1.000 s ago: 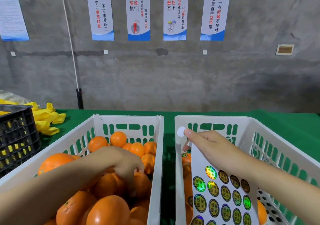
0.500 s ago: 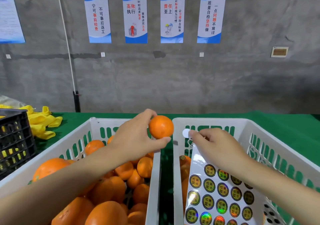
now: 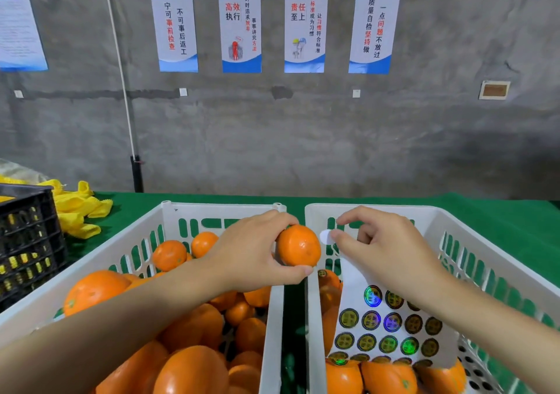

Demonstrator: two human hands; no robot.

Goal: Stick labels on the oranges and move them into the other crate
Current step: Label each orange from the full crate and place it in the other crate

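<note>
mid-frame our left hand [image 3: 251, 254] grips an orange [image 3: 298, 245]; our right hand [image 3: 385, 248] holds a label [image 3: 325, 236] on a fingertip, not yet stuck. the left crate [image 3: 212, 208] looks mostly full, so most remain.

The left white slotted plastic crate [image 3: 218, 211] runs off the picture's lower edge, and the left forearm covers many of the loose oranges [image 3: 169, 254] in it. The left hand [image 3: 251, 254] hides the far side of the held orange [image 3: 298, 245]. The small round white label [image 3: 325, 237] at a fingertip of the right hand [image 3: 385, 251] shows a blank face; any print is hidden. That hand and forearm cover the top of the white sheet of round shiny stickers [image 3: 391, 330], so how it is held cannot be told, and the sticker print is too small to read. The black plastic crate [image 3: 27, 242] at the left edge of the green-covered table [image 3: 485, 211] is cut off.
</note>
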